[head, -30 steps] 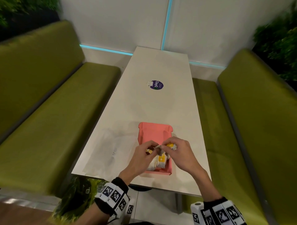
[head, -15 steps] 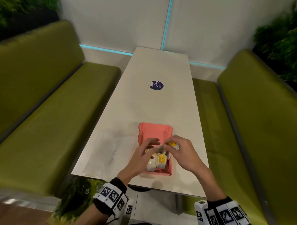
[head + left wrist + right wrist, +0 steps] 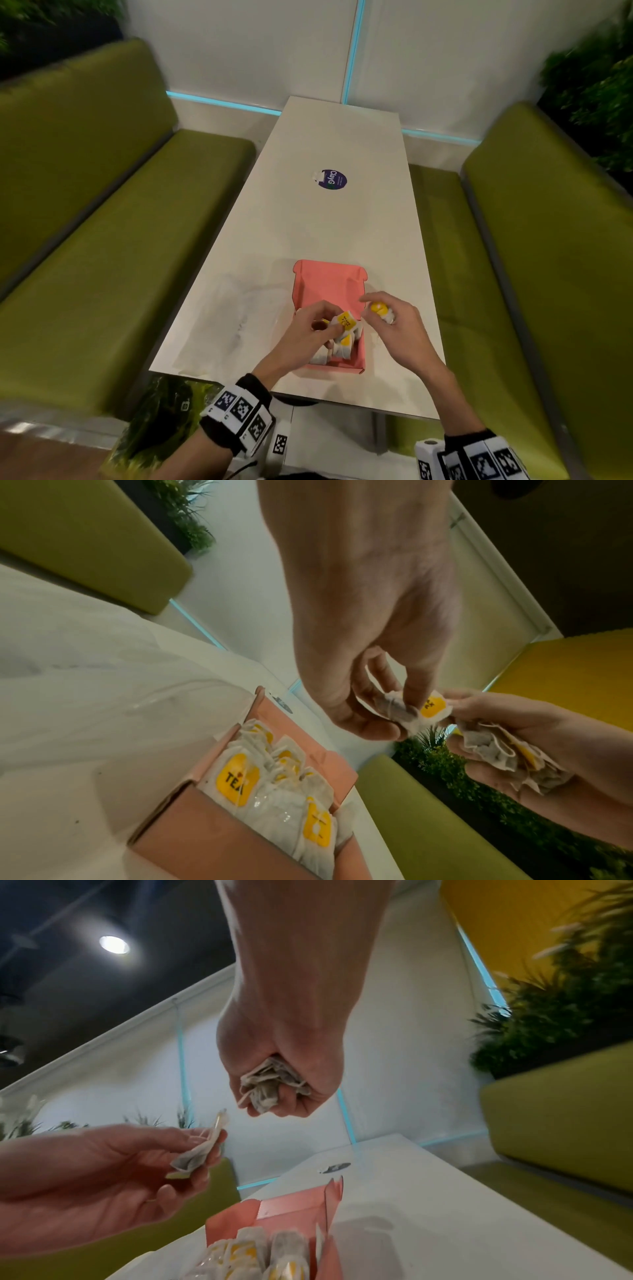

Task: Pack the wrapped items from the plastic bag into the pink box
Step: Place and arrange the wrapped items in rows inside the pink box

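Observation:
The pink box (image 3: 328,283) lies open near the table's front edge, and several white wrapped tea bags with yellow labels (image 3: 240,777) stand packed inside it. My left hand (image 3: 337,325) hovers over the box and pinches one tea bag (image 3: 413,714) between thumb and fingers. Just right of the box, my right hand (image 3: 376,310) is curled round a crumpled bunch of tea bags (image 3: 270,1091). The clear plastic bag (image 3: 246,308) lies flat on the table to the left of the box.
The long white table (image 3: 325,222) carries a round purple sticker (image 3: 331,179) at its middle. Green benches (image 3: 120,240) run along both sides, with a second bench (image 3: 548,274) on the right. A white wall closes the far end.
The hands, close together over the box before, have drawn apart. The right hand moved right with its bunch, and the left hand now holds a single tea bag on its own.

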